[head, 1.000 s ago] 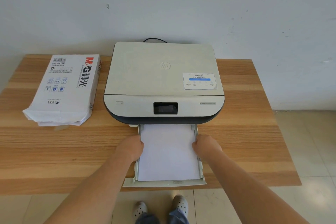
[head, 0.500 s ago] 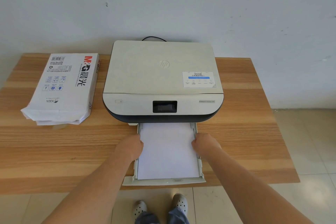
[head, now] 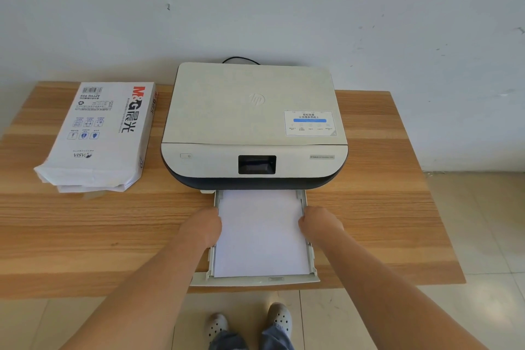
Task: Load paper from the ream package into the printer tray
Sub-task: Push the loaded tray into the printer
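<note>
A beige printer point(head: 254, 111) stands at the middle of the wooden table. Its paper tray point(head: 264, 280) is pulled out toward me, past the table's front edge, with a stack of white paper point(head: 260, 236) lying flat in it. My left hand point(head: 202, 227) grips the tray's left side rail and my right hand point(head: 319, 224) grips the right rail; the fingers curl over the paper's edges. The white ream package point(head: 98, 136) lies left of the printer, its near end torn open.
The wooden table point(head: 383, 207) backs against a pale wall; a black cable point(head: 240, 59) runs behind the printer. Tiled floor lies to the right and below, and my feet point(head: 248, 324) stand under the tray's front edge.
The view has shifted slightly. Both hands stay on the tray's sides, and the tray and paper show no clear movement.
</note>
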A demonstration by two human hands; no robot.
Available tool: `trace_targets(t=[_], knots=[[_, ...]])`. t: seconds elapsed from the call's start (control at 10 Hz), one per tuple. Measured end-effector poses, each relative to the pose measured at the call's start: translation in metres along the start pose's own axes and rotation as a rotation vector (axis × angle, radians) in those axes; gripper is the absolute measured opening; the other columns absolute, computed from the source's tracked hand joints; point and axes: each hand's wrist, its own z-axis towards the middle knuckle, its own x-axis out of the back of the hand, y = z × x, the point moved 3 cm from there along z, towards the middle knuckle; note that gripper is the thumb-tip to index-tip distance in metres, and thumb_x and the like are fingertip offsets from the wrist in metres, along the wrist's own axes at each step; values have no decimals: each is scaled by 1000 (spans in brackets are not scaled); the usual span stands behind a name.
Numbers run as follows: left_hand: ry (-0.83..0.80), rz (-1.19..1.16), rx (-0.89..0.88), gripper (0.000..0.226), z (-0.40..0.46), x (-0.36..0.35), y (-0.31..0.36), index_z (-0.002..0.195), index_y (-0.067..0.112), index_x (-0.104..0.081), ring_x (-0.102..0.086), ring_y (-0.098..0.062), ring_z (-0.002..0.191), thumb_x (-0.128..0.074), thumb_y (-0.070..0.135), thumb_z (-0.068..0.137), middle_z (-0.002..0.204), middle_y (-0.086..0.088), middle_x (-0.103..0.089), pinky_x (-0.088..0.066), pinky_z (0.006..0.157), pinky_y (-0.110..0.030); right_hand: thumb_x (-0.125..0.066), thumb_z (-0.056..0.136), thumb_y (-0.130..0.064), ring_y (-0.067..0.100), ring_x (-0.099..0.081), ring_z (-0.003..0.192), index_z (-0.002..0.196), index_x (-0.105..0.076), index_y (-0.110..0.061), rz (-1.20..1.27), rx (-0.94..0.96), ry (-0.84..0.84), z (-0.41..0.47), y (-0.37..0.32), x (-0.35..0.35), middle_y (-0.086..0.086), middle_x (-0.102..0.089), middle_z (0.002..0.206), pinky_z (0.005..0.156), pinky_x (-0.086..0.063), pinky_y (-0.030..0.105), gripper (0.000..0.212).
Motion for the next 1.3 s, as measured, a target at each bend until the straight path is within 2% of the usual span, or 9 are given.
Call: trace_targets(t=[0.1,0.3,0.4,0.5,0.6,0.9,1.0,1.1,1.3], knots=[[6,29,-40,30,-5,1,1,123,5,-50,-52,-20,112,-33,16,101,124,-8,-55,-42,95,-28,-36,93,-11,25,-61,96,118,-54,-14,-24,16,6,-3,0,0,8,-61,111,76,-52,34,31],[40,-44,-36,29,-11,2,0,115,11,-53,-52,-15,90,-35,26,99,112,-7,-59,-43,76,-26,-35,94,-17,24,-56,84,114,-56,-16,-8,10,42,-8,2,2,5,-60,100,68,-46,32,30],[57,-67,-43,26,-16,2,1,114,10,-53,-51,-14,84,-36,24,99,104,-5,-57,-40,71,-25,-36,94,-15,24,-60,89,115,-56,-14,-9,29,39,-10,3,1,6,-61,104,72,-52,33,29],[45,-45,-46,22,-22,2,2,113,10,-53,-51,-13,84,-38,14,97,104,-5,-56,-40,70,-23,-38,95,-7,26,-62,97,121,-52,-10,-67,42,18,-11,2,-1,10,-60,113,80,-56,36,30],[32,-38,-37,23,-22,0,-1,115,11,-52,-52,-14,84,-40,8,94,101,-3,-54,-41,69,-23,-40,94,-10,33,-62,97,116,-53,-6,-34,63,72,-12,1,-1,15,-61,108,72,-49,37,26],[92,-83,-80,21,-29,6,0,111,15,-53,-54,-13,82,-40,23,96,94,1,-56,-43,67,-25,-38,93,-13,28,-61,92,116,-55,-13,-66,39,66,-17,1,7,8,-63,107,71,-51,35,29],[206,-119,-122,24,-37,13,4,115,17,-52,-55,-13,84,-43,31,97,98,0,-57,-47,71,-26,-37,95,-21,22,-59,82,110,-57,-15,-11,69,140,-23,1,15,3,-61,98,67,-51,33,26],[275,-113,-228,37,-45,17,8,129,20,-47,-54,-16,109,-46,37,96,127,0,-51,-48,90,-28,-39,96,-32,23,-59,90,115,-55,-18,9,164,207,-32,2,18,3,-59,112,72,-52,35,28],[321,45,-378,54,-66,-5,1,137,27,-38,-35,-15,128,-43,54,91,141,7,-37,-32,107,-33,-41,97,-44,19,-45,123,134,-44,-25,-6,383,278,-55,3,-7,-2,-45,137,101,-42,37,42]])
